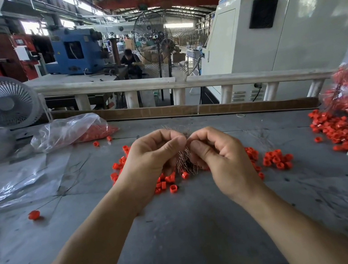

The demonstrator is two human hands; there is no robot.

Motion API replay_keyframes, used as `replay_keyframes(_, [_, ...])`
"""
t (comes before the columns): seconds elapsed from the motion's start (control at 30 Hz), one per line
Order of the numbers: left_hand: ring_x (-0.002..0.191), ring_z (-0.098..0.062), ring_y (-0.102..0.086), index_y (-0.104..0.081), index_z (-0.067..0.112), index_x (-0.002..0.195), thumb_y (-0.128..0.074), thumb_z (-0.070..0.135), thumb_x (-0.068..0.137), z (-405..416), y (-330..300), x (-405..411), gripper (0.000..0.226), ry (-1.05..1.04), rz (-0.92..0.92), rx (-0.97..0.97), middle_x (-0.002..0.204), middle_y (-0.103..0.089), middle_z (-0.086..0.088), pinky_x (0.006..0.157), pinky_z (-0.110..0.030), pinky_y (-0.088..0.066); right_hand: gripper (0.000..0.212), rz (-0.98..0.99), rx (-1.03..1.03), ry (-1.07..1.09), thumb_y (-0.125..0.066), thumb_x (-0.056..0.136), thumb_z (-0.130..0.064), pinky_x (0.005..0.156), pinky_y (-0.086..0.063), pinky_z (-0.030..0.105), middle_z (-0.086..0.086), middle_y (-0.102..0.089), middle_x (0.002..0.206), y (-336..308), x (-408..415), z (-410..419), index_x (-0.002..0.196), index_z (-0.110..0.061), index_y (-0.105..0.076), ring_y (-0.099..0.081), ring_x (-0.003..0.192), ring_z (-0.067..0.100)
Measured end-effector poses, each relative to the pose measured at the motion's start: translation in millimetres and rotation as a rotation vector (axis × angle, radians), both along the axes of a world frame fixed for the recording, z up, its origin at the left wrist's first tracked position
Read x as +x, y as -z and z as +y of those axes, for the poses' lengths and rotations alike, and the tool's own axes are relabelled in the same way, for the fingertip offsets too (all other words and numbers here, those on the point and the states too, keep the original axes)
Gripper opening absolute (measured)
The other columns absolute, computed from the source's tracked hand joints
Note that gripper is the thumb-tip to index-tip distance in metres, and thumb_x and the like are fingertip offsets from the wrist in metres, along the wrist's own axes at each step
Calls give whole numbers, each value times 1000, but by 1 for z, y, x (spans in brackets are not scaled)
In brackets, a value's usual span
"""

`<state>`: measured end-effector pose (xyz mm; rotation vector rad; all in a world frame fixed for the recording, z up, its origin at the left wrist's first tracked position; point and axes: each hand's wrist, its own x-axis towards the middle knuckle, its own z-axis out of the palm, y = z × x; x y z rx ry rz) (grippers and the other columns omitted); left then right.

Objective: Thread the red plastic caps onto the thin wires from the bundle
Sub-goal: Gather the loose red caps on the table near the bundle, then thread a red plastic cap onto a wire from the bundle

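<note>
My left hand (150, 157) grips a bundle of thin coppery wires (183, 160) over the middle of the grey table. The wire tips fan out above my fingers. My right hand (218, 152) meets the left, thumb and forefinger pinching at the top of the bundle; what lies between them is too small to see. Loose red plastic caps (169, 183) lie scattered on the table beneath both hands, with another cluster (277, 159) to the right. One red cap on a wire (34, 214) lies alone at the left.
A clear bag of red caps (74, 132) lies at the back left beside a white fan (3, 103). At the right edge sits a big heap of caps threaded on wires (347, 127) under a plastic bag. A cardboard strip (187, 108) borders the table's far edge.
</note>
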<state>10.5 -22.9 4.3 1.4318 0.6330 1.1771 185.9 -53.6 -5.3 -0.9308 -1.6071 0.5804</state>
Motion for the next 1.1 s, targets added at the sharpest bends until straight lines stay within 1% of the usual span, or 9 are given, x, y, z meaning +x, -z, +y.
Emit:
replay_keyframes(0.17, [52,-9,-45,-72,19,86,-81,31,80,0,1,0,17,37,-44,22,63,-55,1,47,-20,-40,15,33,-29,-28,-58,102,-23,55,-40,18,-8,-56,65,-2,-2,-1,92,-29,-68,-48,60,5])
replay_keyframes(0.27, [53,-10,-44,-71,19,85,-82,27,80,-1,1,2,14,28,-79,38,65,-56,3,47,-21,-39,15,21,-42,-45,-58,101,-24,56,-41,17,-7,-57,65,-3,-1,-3,93,-30,-69,-50,62,5])
replay_keyframes(0.53, [54,-17,-37,-69,14,84,-77,20,81,-6,5,11,11,-142,-198,67,62,-54,-1,49,-28,-35,16,52,-19,-66,-60,102,-19,53,-40,13,-8,-57,63,-5,-9,-7,92,-26,-72,-50,57,0])
replay_keyframes(0.73, [53,-14,-39,-69,15,85,-74,22,86,-2,2,5,9,-163,-214,25,61,-50,-2,48,-23,-38,15,51,13,47,-63,101,-17,55,-42,19,-5,-62,64,-4,-6,-6,94,-26,-72,-52,58,5])
replay_keyframes(0.8, [53,-13,-46,-70,16,84,-75,20,89,5,0,-6,8,-283,22,125,62,-57,1,49,-22,-41,16,82,29,82,-62,101,-15,51,-42,21,-1,-63,62,-5,-3,-7,94,-25,-73,-50,52,8])
replay_keyframes(0.87, [61,-8,-60,-74,24,82,-79,19,87,12,-1,-16,8,-378,452,313,71,-69,8,59,-21,-51,16,134,41,96,-62,102,-14,46,-39,21,3,-63,61,-6,1,-7,94,-23,-73,-48,47,11])
replay_keyframes(0.93, [71,1,-65,-74,30,78,-82,22,83,13,1,-19,12,-337,794,390,77,-72,15,67,-20,-51,14,170,49,103,-62,102,-15,44,-38,19,5,-61,60,-7,2,-7,94,-21,-73,-46,45,11])
replay_keyframes(1.0, [72,5,-63,-74,33,75,-84,30,80,12,5,-17,12,-268,1003,400,75,-70,18,65,-20,-48,13,177,52,108,-61,100,-19,47,-38,19,4,-59,59,-8,3,-7,94,-21,-73,-45,47,9])
replay_keyframes(1.1, [72,3,-60,-76,37,83,-85,43,76,11,7,-16,13,-254,1158,437,78,-68,18,66,-24,-50,15,192,42,112,-59,100,-21,51,-38,19,2,-55,59,-8,2,-8,94,-20,-73,-45,50,9])
